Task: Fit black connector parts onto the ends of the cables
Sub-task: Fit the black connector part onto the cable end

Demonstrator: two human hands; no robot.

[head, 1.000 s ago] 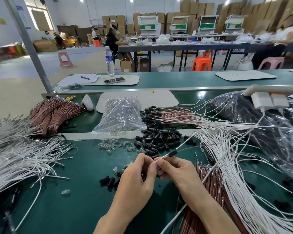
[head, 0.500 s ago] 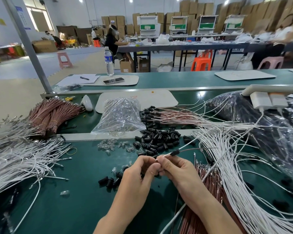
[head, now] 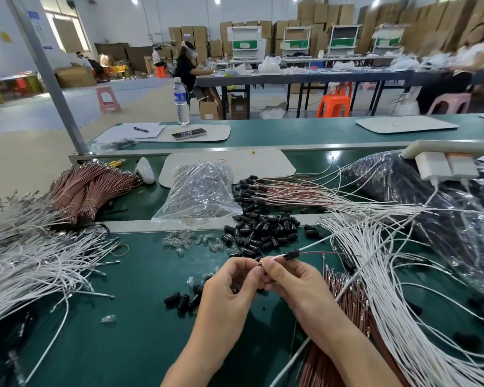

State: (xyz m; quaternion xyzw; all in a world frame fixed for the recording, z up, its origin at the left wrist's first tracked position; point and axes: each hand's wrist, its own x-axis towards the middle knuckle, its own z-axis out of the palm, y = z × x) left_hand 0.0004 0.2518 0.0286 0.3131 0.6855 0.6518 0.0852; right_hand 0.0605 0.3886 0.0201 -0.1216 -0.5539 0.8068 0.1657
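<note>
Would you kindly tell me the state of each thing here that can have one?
Left hand, pinching the held cable near its end.
Right hand, pinching the same cable.
Black connector, threaded on that cable, beyond the right hand.
Loose connectors, heaped, unfitted.
Water bottle, upright, capped.
Chargers, plugged into the power strip.

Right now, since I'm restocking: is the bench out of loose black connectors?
No, a heap of black connectors lies on the green bench.
</note>
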